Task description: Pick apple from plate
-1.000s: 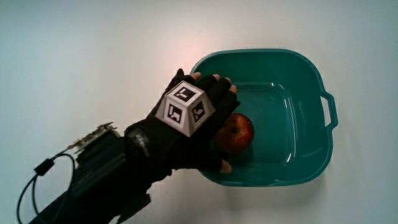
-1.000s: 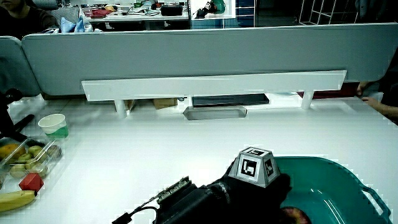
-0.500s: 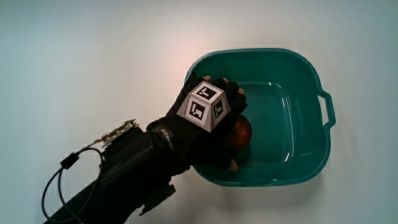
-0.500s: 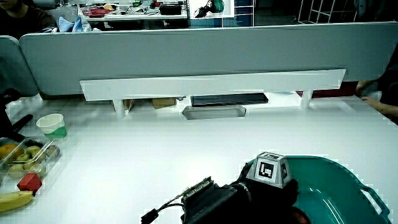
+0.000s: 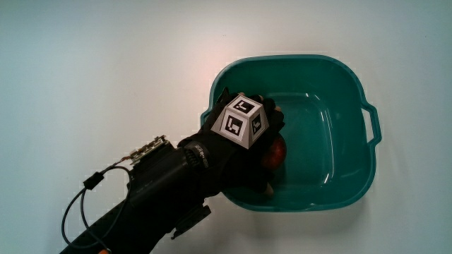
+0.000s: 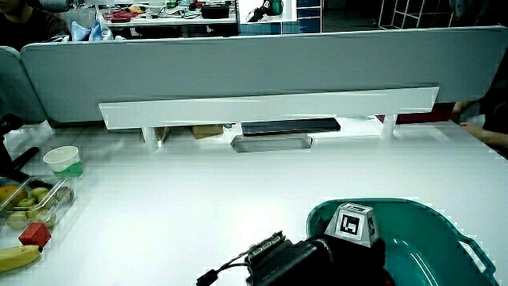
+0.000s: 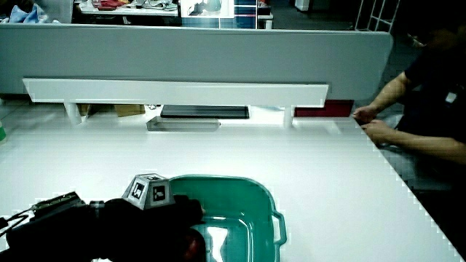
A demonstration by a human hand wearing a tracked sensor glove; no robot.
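Curled over the apple (image 5: 276,150), the hand (image 5: 244,144) covers most of it inside the teal basin (image 5: 339,77) on the white table (image 5: 106,63). Well apart, a fruit container (image 6: 32,202), paper cup (image 6: 65,161) and banana (image 6: 20,257) sit near the table's edge.

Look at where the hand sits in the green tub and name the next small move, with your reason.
Probably close the fingers round the apple and lift it straight up. The hand lies over the apple inside the tub, covering most of it, and the apple still sits low in the tub.
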